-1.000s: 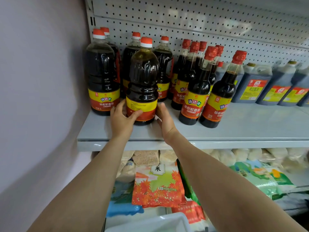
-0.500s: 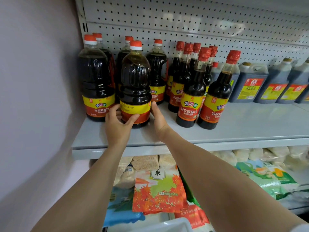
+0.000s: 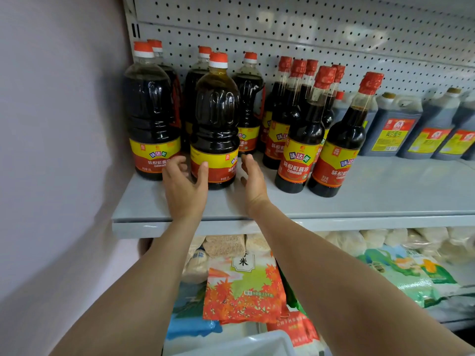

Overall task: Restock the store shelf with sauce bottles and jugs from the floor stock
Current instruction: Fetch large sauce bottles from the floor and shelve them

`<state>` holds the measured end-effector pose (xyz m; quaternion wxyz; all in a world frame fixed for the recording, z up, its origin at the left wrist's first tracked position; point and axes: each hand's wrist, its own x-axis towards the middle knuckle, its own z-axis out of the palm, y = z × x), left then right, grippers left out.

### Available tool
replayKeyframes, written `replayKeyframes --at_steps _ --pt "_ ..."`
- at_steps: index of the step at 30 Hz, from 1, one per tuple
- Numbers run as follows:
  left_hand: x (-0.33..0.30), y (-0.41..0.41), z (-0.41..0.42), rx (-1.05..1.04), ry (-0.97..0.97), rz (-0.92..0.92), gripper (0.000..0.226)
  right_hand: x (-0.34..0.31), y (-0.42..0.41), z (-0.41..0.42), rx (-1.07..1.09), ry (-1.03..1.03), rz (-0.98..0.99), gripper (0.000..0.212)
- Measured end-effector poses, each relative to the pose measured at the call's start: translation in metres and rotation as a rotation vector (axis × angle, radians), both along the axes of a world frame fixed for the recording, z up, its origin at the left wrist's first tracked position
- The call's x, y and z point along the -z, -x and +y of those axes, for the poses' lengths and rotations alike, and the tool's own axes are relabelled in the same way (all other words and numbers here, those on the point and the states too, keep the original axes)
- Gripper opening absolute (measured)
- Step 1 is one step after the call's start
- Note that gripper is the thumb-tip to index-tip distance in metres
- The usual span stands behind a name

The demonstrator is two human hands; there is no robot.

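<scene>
The big sauce bottle [image 3: 215, 124] stands upright at the shelf [image 3: 282, 206] front-left, between left hand [image 3: 185, 187] and right hand [image 3: 253, 179]. Fingers are spread loosely, nothing gripped; only the left thumb touches the label. It should be nudged back level with the neighbouring bottle [image 3: 150, 111], pressure kept low on the base.

I have both bare forearms reaching forward and up, roughly parallel. My left hand [image 3: 183, 187] has its fingers spread and lightly curled, thumb raised. My right hand [image 3: 253, 181] is edge-on, fingers straight and together, gripping nothing.
</scene>
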<state>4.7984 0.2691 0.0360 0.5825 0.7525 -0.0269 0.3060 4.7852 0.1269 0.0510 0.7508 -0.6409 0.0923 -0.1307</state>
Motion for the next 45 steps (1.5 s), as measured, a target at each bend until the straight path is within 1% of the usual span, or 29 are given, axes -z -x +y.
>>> replayKeyframes --at_steps 1,2,4,5,7,9,11,13,15,17,18,21,24,25,26,27,28,30,31,32,34,35,37,39,45 --pt "-0.001 0.002 -0.001 -0.015 -0.024 -0.012 0.044 0.001 -0.002 0.000 -0.009 0.017 0.004 0.031" --pt "0.000 0.002 -0.002 -0.008 -0.059 -0.012 0.039 0.001 -0.003 0.001 -0.019 0.050 -0.008 0.031" --pt "0.002 0.002 -0.002 -0.008 -0.129 -0.017 0.038 0.003 -0.003 0.003 -0.025 0.140 -0.001 0.040" --pt "0.003 0.003 -0.002 -0.016 -0.139 -0.021 0.041 0.004 -0.004 0.002 -0.015 0.112 0.011 0.044" --pt "0.003 0.003 -0.002 -0.015 -0.156 0.004 0.051 -0.001 -0.001 -0.002 -0.005 -0.025 0.023 0.049" --pt "0.000 0.002 -0.003 0.012 -0.262 0.085 0.057 -0.001 0.000 -0.009 0.030 -0.139 0.001 0.052" --pt "-0.001 -0.001 -0.005 0.010 -0.341 0.153 0.065 -0.003 0.001 -0.007 0.066 -0.139 0.007 0.047" --pt "-0.002 0.000 -0.005 -0.019 -0.294 0.130 0.067 -0.002 0.000 0.000 0.079 -0.027 0.020 0.044" --pt "-0.001 0.002 -0.004 -0.033 -0.212 0.044 0.059 0.000 -0.002 0.006 0.046 0.076 0.023 0.047" --pt "0.001 0.006 -0.004 -0.021 -0.219 0.006 0.049 0.002 0.000 0.009 -0.004 0.175 0.009 0.046" --pt "0.002 0.007 -0.004 -0.021 -0.232 0.003 0.047 0.002 0.000 0.008 -0.013 0.211 0.006 0.044" --pt "0.002 0.007 -0.004 -0.047 -0.278 0.020 0.054 -0.004 0.006 0.006 0.009 0.256 -0.022 0.040" --pt "0.001 0.001 -0.005 -0.010 -0.353 0.127 0.066 -0.003 0.011 0.010 0.039 0.365 -0.049 0.034" --pt "0.000 -0.001 -0.006 0.006 -0.363 0.166 0.071 -0.002 0.012 0.013 0.054 0.422 -0.056 0.034" --pt "-0.001 -0.003 -0.006 0.016 -0.362 0.193 0.075 0.000 0.012 0.016 0.068 0.459 -0.064 0.040" --pt "-0.002 -0.004 -0.006 0.019 -0.355 0.210 0.076 0.001 0.013 0.019 0.084 0.471 -0.076 0.046" --pt "-0.002 -0.005 -0.006 0.018 -0.343 0.214 0.075 -0.001 0.013 0.021 0.105 0.464 -0.091 0.048" --pt "-0.001 -0.003 -0.005 -0.010 -0.278 0.169 0.067 -0.004 0.013 0.021 0.153 0.454 -0.088 0.044" --pt "-0.001 -0.001 -0.004 -0.032 -0.229 0.134 0.062 -0.005 0.011 0.020 0.152 0.448 -0.057 0.045" --pt "-0.001 -0.001 -0.004 -0.052 -0.194 0.103 0.056 -0.007 0.009 0.019 0.121 0.440 -0.020 0.051" --pt "0.001 0.000 -0.004 -0.058 -0.192 0.088 0.047 -0.007 0.006 0.018 0.023 0.434 0.057 0.063" --pt "0.001 0.000 -0.003 -0.051 -0.193 0.092 0.045 -0.007 0.005 0.018 -0.025 0.465 0.078 0.061" --pt "0.002 -0.002 -0.003 -0.034 -0.166 0.099 0.045 -0.007 0.005 0.018 -0.058 0.539 0.088 0.052" --pt "0.002 -0.003 -0.002 -0.027 -0.159 0.112 0.045 -0.008 0.005 0.017 -0.041 0.538 0.066 0.049" --pt "-0.001 -0.004 -0.003 0.037 -0.292 0.199 0.061 -0.007 0.008 0.019 -0.030 0.577 0.021 0.045"
